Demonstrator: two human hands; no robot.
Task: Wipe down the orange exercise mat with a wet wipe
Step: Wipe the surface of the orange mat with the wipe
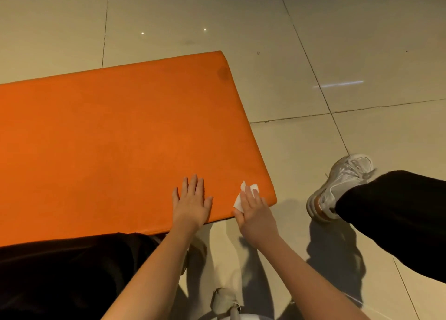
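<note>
The orange mat lies on the floor. At the mat's near right corner the wet wipe sits under the right hand, its grip flat and unclosed. The left hand lies flat beside it. Unpinched, the wipe may bunch or slide off the mat's edge.

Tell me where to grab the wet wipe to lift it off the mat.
Pinch the crumpled far edge of the wet wipe, coming from above: it pokes out free past the right hand, while the rest lies pressed flat on the orange mat.
</note>
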